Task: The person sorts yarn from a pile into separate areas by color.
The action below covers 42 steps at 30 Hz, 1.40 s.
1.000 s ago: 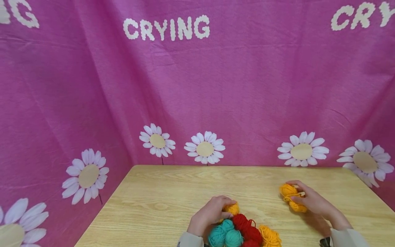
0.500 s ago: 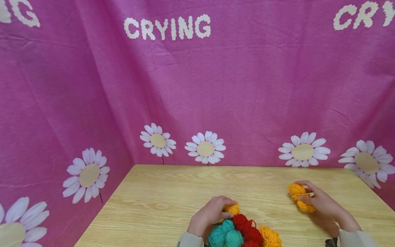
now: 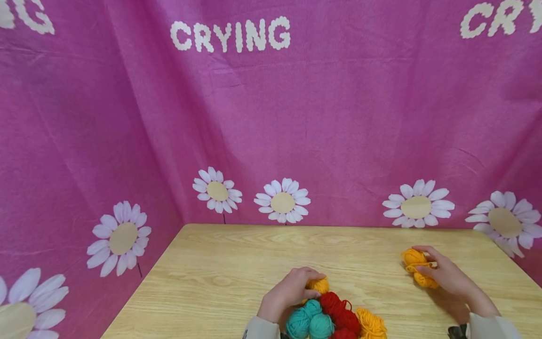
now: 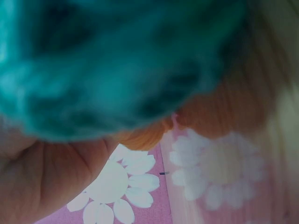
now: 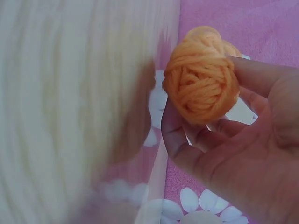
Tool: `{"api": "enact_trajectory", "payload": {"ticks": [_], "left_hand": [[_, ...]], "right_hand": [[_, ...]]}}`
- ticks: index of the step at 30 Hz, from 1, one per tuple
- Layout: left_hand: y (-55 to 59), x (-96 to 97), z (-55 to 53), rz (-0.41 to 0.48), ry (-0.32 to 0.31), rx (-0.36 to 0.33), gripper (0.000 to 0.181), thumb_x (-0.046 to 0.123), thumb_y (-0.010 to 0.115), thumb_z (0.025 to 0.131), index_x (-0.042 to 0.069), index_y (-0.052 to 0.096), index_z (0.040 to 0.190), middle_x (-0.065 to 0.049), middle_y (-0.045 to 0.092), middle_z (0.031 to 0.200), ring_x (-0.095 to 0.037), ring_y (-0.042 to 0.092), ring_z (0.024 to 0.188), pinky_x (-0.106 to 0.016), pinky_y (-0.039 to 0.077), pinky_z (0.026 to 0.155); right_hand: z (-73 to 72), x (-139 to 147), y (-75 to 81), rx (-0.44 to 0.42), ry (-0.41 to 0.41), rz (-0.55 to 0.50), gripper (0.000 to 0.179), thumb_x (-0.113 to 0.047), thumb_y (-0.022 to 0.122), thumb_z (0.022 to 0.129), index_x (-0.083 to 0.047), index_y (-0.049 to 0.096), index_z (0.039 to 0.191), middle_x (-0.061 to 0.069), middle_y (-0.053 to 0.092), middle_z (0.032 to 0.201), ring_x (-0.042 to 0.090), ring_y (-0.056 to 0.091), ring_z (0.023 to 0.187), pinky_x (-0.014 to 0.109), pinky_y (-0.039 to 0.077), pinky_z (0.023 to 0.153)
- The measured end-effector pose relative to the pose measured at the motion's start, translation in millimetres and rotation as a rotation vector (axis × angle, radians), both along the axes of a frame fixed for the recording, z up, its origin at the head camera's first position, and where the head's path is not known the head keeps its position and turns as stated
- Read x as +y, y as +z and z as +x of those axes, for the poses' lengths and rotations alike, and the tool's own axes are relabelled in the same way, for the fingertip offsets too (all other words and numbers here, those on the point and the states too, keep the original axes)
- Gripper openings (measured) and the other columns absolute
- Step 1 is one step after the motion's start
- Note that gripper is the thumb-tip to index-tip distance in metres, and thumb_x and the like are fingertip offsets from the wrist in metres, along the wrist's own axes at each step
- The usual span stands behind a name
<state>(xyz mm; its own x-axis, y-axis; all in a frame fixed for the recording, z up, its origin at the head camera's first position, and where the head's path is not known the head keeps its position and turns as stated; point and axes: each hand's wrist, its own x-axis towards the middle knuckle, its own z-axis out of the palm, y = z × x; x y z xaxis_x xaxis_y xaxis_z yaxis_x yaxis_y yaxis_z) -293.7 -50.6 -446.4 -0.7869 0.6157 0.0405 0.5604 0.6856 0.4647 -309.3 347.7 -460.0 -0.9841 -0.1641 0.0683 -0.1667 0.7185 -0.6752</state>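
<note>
Pink backdrop (image 3: 330,132) literally says "CRYING" lol. Left hand (image 3: 289,291) grips orange yarn (image 3: 319,285), right hand (image 3: 452,277) holds an orange bundle (image 3: 414,257) farther right.

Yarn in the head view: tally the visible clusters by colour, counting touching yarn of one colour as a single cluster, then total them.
Red: 1 (red cluster)
Teal: 1 (teal cluster)
Yellow: 3 (first yellow cluster in the left hand, second yellow cluster in the right hand, third yellow cluster beside the red)
Total: 5
</note>
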Motion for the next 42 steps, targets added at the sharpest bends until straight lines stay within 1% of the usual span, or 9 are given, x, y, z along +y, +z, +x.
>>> {"api": "enact_trajectory", "payload": {"ticks": [2,6,10,14,21,28,37,41,42], "left_hand": [[0.1,0.0,0.3,-0.001,-0.001,-0.001,0.043,0.019,0.070,0.090,0.016,0.063,0.132,-0.001,0.067,0.124,-0.009,0.060,0.109,-0.018,0.051,0.093],[-0.5,-0.1,0.5,-0.002,0.001,-0.003,0.043,0.019,0.070,0.090,0.016,0.063,0.132,-0.001,0.067,0.125,-0.009,0.060,0.108,-0.017,0.051,0.093],[-1.2,0.0,0.5,0.001,-0.003,0.001,0.044,0.018,0.070,0.090,0.016,0.063,0.133,-0.002,0.067,0.125,-0.010,0.060,0.109,-0.017,0.051,0.093],[-1.0,0.0,1.1,-0.001,-0.002,0.004,0.044,0.018,0.070,0.090,0.016,0.062,0.133,-0.002,0.067,0.125,-0.011,0.060,0.110,-0.017,0.051,0.093],[-0.3,1.1,0.6,-0.008,0.010,0.002,0.045,0.019,0.071,0.089,0.017,0.063,0.133,-0.001,0.067,0.126,-0.010,0.060,0.110,-0.017,0.051,0.092],[-2.2,2.1,-0.4,-0.001,0.017,-0.004,0.046,0.019,0.072,0.088,0.018,0.063,0.132,0.000,0.066,0.126,-0.010,0.060,0.109,-0.017,0.051,0.092],[-0.4,3.3,-0.1,-0.022,0.016,0.025,0.048,0.019,0.075,0.086,0.018,0.063,0.132,0.000,0.067,0.124,-0.009,0.060,0.107,-0.016,0.051,0.090],[0.0,2.4,1.0,-0.018,0.014,0.032,0.047,0.019,0.075,0.086,0.017,0.064,0.131,-0.001,0.067,0.124,-0.010,0.060,0.107,-0.017,0.051,0.090],[0.1,2.1,1.1,-0.014,0.016,0.031,0.047,0.019,0.075,0.086,0.017,0.064,0.131,0.000,0.067,0.124,-0.009,0.060,0.106,-0.016,0.051,0.090]], "right_hand": [[-0.4,1.2,-1.0,0.003,-0.005,0.003,0.055,-0.016,0.057,0.099,0.008,0.034,0.143,0.040,0.044,0.133,0.053,0.047,0.113,0.043,0.054,0.081],[-1.5,3.4,-2.8,0.008,-0.014,0.018,0.056,-0.015,0.057,0.098,0.009,0.034,0.143,0.041,0.042,0.135,0.054,0.046,0.114,0.054,0.052,0.087],[-3.2,5.4,-4.8,0.030,-0.021,0.051,0.056,-0.014,0.058,0.097,0.011,0.035,0.142,0.042,0.042,0.135,0.057,0.045,0.115,0.064,0.046,0.090],[-5.0,6.0,-6.4,0.063,-0.014,0.088,0.053,-0.011,0.059,0.096,0.013,0.039,0.139,0.042,0.044,0.134,0.058,0.046,0.115,0.068,0.043,0.090],[-7.9,5.2,-9.5,0.082,0.028,0.129,0.051,-0.012,0.060,0.096,0.017,0.043,0.134,0.044,0.048,0.130,0.061,0.045,0.118,0.070,0.040,0.092],[-7.1,5.7,-10.4,0.081,0.057,0.116,0.052,-0.011,0.061,0.095,0.019,0.043,0.133,0.042,0.052,0.127,0.060,0.045,0.119,0.070,0.040,0.093],[-5.8,6.6,-9.2,0.034,0.035,0.101,0.055,-0.020,0.055,0.100,0.017,0.038,0.138,0.044,0.045,0.133,0.062,0.041,0.121,0.070,0.040,0.092],[-4.1,7.4,-9.5,0.020,0.035,0.083,0.058,-0.024,0.054,0.100,0.015,0.037,0.139,0.045,0.042,0.135,0.063,0.039,0.121,0.071,0.039,0.092],[-4.0,7.5,-10.3,0.022,0.025,0.093,0.058,-0.026,0.054,0.100,0.014,0.038,0.139,0.044,0.042,0.135,0.062,0.039,0.121,0.070,0.040,0.091]]}}
